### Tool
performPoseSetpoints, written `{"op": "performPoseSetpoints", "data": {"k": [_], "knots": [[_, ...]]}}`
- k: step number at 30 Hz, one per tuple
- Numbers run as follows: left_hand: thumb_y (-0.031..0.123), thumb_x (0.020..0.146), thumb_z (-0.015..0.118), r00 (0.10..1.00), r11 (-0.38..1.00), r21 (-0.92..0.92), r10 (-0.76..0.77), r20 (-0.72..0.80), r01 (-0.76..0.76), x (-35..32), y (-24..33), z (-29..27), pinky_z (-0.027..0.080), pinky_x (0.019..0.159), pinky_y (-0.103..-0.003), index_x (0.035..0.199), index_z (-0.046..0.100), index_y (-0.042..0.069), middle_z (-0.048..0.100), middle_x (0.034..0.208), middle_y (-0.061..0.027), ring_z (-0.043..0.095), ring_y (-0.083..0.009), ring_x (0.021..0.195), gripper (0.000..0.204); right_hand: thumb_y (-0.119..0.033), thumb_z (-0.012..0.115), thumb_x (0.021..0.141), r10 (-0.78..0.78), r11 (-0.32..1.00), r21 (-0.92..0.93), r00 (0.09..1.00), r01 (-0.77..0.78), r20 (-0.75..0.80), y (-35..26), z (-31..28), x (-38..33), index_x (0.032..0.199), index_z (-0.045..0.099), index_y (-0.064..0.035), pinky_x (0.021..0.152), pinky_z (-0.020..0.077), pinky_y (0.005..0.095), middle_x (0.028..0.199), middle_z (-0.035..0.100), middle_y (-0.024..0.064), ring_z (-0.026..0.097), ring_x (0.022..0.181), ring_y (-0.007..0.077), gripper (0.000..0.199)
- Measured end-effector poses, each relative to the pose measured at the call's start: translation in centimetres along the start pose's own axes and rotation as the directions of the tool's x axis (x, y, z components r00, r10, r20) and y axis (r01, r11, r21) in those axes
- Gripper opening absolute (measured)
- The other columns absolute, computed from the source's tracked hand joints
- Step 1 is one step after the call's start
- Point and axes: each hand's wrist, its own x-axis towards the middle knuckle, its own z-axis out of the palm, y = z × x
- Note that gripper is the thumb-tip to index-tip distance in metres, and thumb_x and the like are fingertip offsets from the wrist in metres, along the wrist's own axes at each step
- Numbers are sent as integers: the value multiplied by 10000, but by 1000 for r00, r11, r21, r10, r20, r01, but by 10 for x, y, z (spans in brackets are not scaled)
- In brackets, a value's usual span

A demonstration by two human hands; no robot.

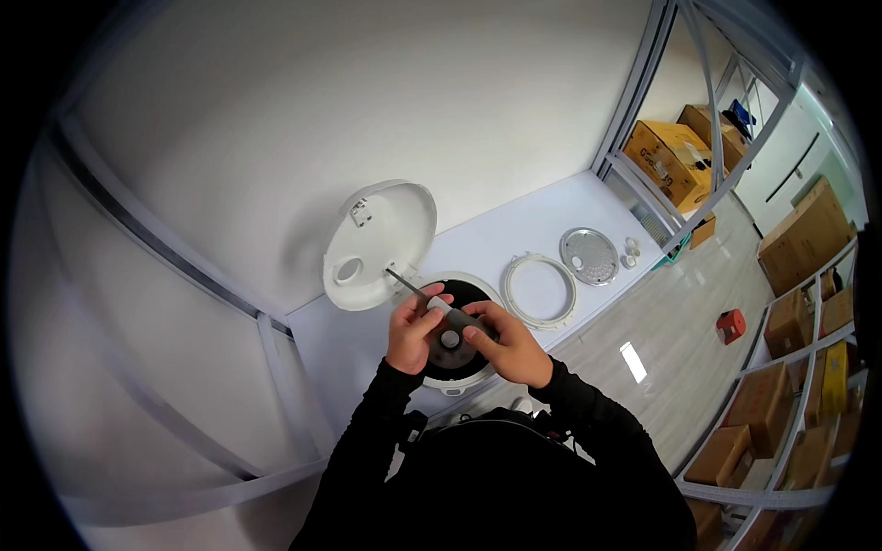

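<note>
My left hand [411, 335] and my right hand [514, 347] are both closed on a grey-and-white screwdriver [442, 309]. The left fingers hold its front part, and the right ones wrap the darker handle. Its long thin shaft points up and left, with the tip at the inner side of a white lid [393, 241], close to the lid's lower edge. This lid stands raised at the back of a round white cooker [480, 286] with a dark inside. Both hands are over the cooker, partly hiding its inside. Inside it a pale round knob [449, 339] shows at the middle.
On the white table [491, 230], right of the cooker, lie a white ring [571, 296], a perforated metal disc [602, 246] and several small pale parts [630, 253]. Metal posts [634, 87] frame the table. Cardboard boxes [675, 165] and a shelf [749, 381] stand at right; a red object [730, 326] is on the floor.
</note>
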Motion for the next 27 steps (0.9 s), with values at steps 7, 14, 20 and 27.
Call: {"op": "performPoseSetpoints", "data": {"k": [7,14,20,27], "knots": [[74,977,567,998,996,-59,62,-27,-63,-2,8,6,491,1022,-368,1515,460,-16,616,1383,-154,608,-206,1170,556,-237,688,1011,127,982,130,988,-138,92,0,-9,-3,1348,557,-40,799,523,313,1066,713,76,654,931,150,411],[-14,950,634,983,970,161,175,64,-183,-7,3,4,496,1015,-335,1528,441,-35,646,1331,-158,625,-174,1142,610,-128,643,978,38,998,39,985,-45,171,4,-17,-8,1354,570,-23,788,503,287,1022,666,54,616,907,123,397],[-22,947,674,967,914,322,216,135,-248,-16,17,21,507,1005,-314,1490,483,-40,645,1314,-159,614,-180,1205,576,-151,723,953,6,995,94,986,-22,169,4,-37,-3,1300,603,-2,757,510,285,999,679,51,612,864,105,396],[25,948,682,981,910,378,115,158,-167,-12,28,73,511,950,-298,1493,491,-15,631,1359,-156,624,-160,1081,578,-215,863,852,-93,983,-156,994,100,52,18,-87,8,1098,689,-9,706,536,324,820,687,81,649,740,164,364]]}}
